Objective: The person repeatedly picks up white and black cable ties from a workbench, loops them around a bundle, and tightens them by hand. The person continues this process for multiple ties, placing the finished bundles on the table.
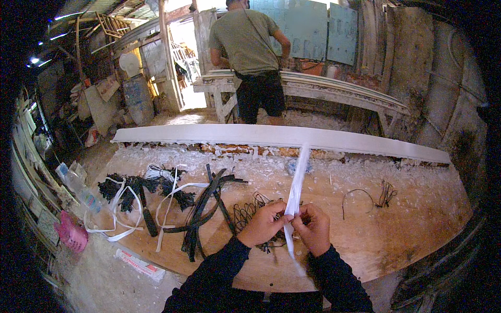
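Both hands meet over the near middle of a plywood table [386, 235], pinching a long white strip [298, 180]. It looks like a bundle of fibres or plastic film; I cannot tell which. My left hand [265, 224] grips it from the left, fingers closed around it. Close against it, my right hand [312, 225] pinches the same strip between thumb and fingers. One end reaches up to a long white plaster-like moulding [219, 134] along the table's far side; the loose lower end hangs toward me. Beneath my hands lies a tangle of thin dark wire [250, 213], partly hidden.
Black straps [201, 214], white bands [166, 208] and dark cord bundles [125, 190] lie on the left. Wire coils [386, 194] sit at right. A plastic bottle [83, 190] and pink basket [72, 232] stand left. Beyond, another person [245, 47] faces a long bench [334, 88].
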Available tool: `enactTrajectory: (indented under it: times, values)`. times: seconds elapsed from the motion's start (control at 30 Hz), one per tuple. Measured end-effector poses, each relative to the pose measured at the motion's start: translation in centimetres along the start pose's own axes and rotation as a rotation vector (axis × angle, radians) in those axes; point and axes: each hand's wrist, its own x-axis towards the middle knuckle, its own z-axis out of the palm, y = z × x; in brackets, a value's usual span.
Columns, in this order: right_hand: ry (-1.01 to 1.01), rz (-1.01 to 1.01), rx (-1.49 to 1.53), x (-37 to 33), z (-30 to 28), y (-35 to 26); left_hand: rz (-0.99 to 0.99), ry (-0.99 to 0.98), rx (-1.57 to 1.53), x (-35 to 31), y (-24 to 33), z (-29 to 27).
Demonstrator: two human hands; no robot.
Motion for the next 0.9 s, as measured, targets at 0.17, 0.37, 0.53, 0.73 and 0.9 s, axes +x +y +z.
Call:
enactTrajectory:
  times: [0.17, 0.37, 0.53, 0.73, 0.9]
  values:
    - [-0.014, 0.093, 0.132, 0.2, 0.0, 0.5, -0.009, -0.008, -0.086, 0.1, -0.2, 0.1]
    - [-0.078, 0.301, 0.5, 0.4, -0.2, 0.1, -0.123, -0.06, -0.206, 0.2, -0.3, -0.5]
    - [-0.113, 0.364, 0.53, 0.4, -0.3, 0.3, -0.21, -0.099, -0.394, 0.0, -0.1, -1.2]
    - [-0.107, 0.242, 0.076, 1.1, -0.8, 2.3, 0.033, 0.177, -0.854, -0.6, -0.7, -3.7]
    - [-0.124, 0.189, -0.184, 1.5, -1.7, 2.7, 0.28, 0.408, -1.385, -1.5, -1.5, -7.7]
